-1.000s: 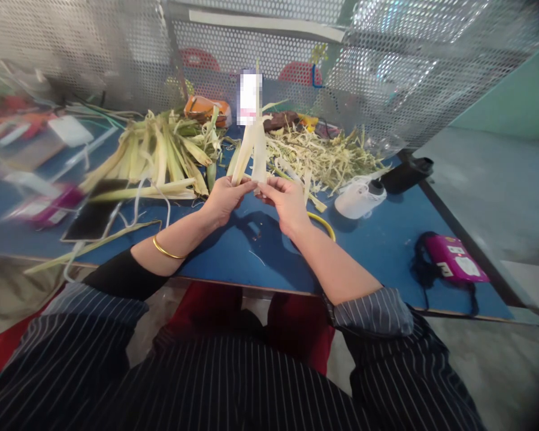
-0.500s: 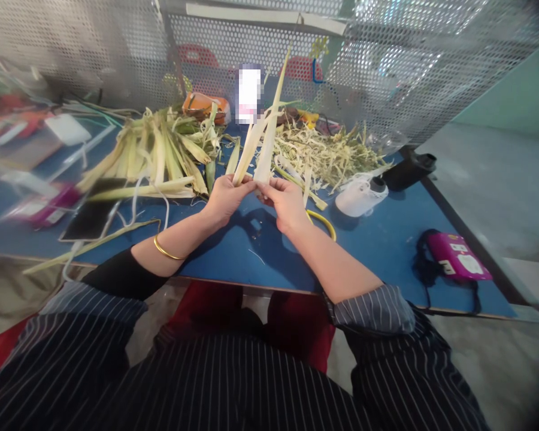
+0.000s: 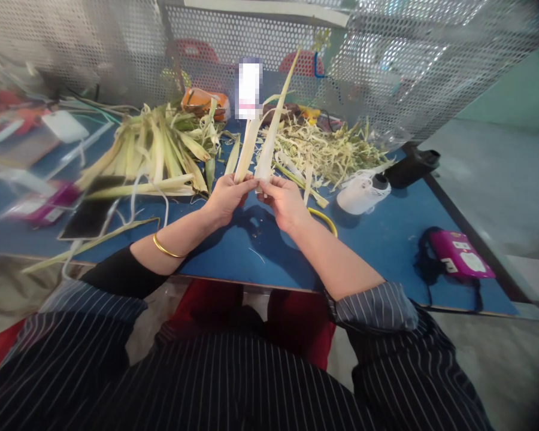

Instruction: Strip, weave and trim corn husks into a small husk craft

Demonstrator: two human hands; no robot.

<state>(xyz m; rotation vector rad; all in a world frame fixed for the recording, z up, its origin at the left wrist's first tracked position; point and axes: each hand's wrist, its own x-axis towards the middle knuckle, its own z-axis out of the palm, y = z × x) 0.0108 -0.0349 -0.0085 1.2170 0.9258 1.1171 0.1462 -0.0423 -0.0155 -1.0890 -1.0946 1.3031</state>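
Both hands meet over the blue table (image 3: 386,239), pinching pale leaf strips that stand upright. My left hand (image 3: 227,196) is closed on the base of one pale leaf strip (image 3: 246,149). My right hand (image 3: 285,200) is closed on a second, longer leaf strip (image 3: 273,129) whose tip points up and to the right. The two strips spread apart in a narrow V above my fingers. A gold bangle (image 3: 164,248) sits on my left wrist.
A pile of long green-yellow leaves (image 3: 157,155) lies at the left, and shredded leaf scraps (image 3: 327,152) lie behind the hands. A white thread spool (image 3: 362,194), a black bottle (image 3: 411,169), a pink device (image 3: 460,262), a yellow ring (image 3: 323,218) and a dark phone (image 3: 92,212) lie around. Perforated metal screens close the back.
The two strips were held close together a second ago; now they are pulled apart into a V, with the right strip's tip leaning further right. Both hands stayed in place.
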